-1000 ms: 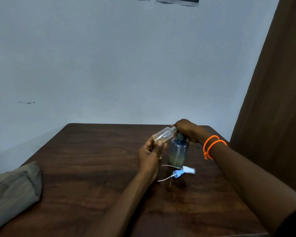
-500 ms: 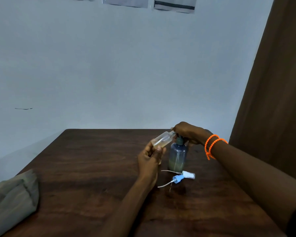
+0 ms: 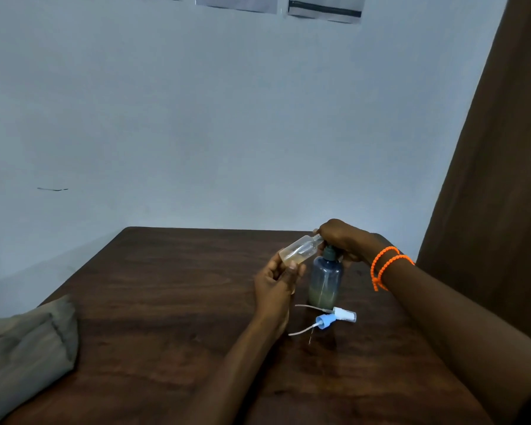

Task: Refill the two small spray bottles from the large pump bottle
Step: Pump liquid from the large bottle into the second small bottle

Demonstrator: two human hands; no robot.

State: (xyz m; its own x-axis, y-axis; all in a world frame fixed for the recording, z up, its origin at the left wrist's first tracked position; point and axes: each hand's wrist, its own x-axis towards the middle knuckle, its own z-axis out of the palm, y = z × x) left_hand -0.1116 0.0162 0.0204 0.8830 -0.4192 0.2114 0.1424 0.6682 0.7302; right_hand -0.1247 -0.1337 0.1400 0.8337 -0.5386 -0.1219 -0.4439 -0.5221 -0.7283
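Observation:
My left hand (image 3: 277,280) holds a small clear spray bottle (image 3: 299,251) tilted, its open neck up against the pump nozzle. A little yellowish liquid lies in its lower end. The large bluish pump bottle (image 3: 325,279) stands upright on the table with yellowish liquid in its bottom. My right hand (image 3: 342,239) covers its pump head from above, fingers curled over it. Two removed spray heads with dip tubes lie in front of the big bottle, a white one (image 3: 344,315) and a blue one (image 3: 325,321). The second small bottle is hidden or out of view.
The dark wooden table (image 3: 172,302) stands against a pale wall. A folded grey cloth (image 3: 25,348) lies over its left edge. A brown curtain (image 3: 500,179) hangs at the right, close to the table's far right corner.
The view has shifted slightly. Both hands keep their hold, the small bottle staying at the pump nozzle; the liquid in it looks slightly more.

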